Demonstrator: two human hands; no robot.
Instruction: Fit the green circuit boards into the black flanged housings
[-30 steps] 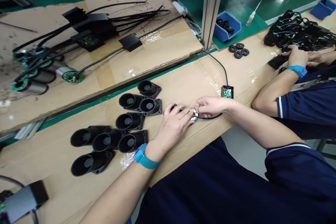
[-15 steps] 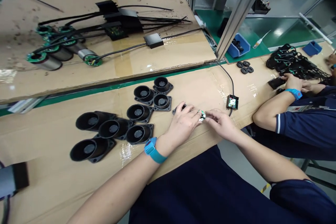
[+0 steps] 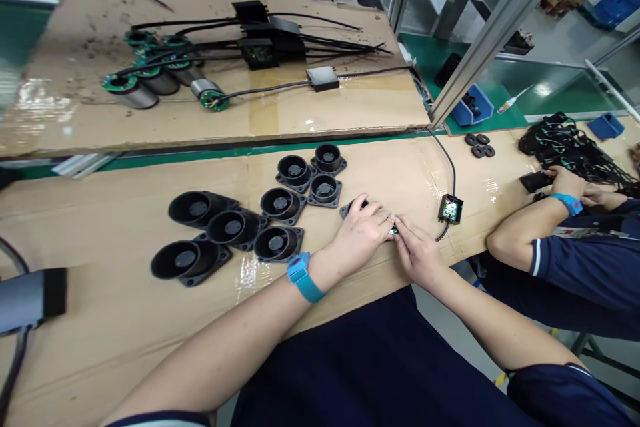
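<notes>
My left hand [image 3: 364, 230], with a blue wrist strap [image 3: 304, 275], curls over a black flanged part [image 3: 345, 211] on the cardboard; most of that part is hidden under the palm. From the right, my right hand [image 3: 419, 250] meets it, fingers bent together. A small green circuit board [image 3: 394, 229] shows between the fingertips of both hands, largely covered. Just right of my right hand lies an open black box [image 3: 451, 209] with a circuit board inside and a cable at both ends. Several black round flanged housings [image 3: 283, 204] stand to the left of my hands.
On the raised cardboard [image 3: 350, 110] at the back are metal cylinders [image 3: 161, 82] cabled to black boxes [image 3: 274, 37]. A metal post [image 3: 480, 47] rises behind the bench. Black rings [image 3: 481, 145], a blue bin [image 3: 473, 107] and a co-worker's hand [image 3: 567, 185] are to the right.
The view has shifted, so the bench things appear farther right. My right fingers have closed in toward my left hand, and less of the circuit board shows.
</notes>
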